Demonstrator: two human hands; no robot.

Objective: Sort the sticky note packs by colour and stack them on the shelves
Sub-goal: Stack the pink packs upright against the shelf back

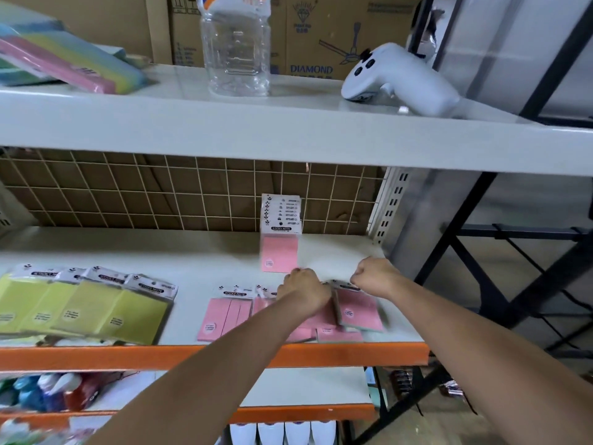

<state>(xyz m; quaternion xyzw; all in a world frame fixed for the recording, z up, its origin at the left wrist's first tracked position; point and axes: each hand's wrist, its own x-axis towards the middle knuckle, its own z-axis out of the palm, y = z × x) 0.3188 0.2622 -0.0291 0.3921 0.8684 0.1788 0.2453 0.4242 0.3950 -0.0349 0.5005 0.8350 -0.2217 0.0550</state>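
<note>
head: curled hands [303, 290] grip flat pink packs [359, 311].

Pink sticky note packs [322, 316] with white header cards; a pink stack [280, 248] behind; yellow-green sticky note packs [80, 308]. White shelf [199, 252], orange front edge [160, 356]. Clear bottle [236, 49], white controller [398, 78], brown cardboard boxes [321, 33].
</note>
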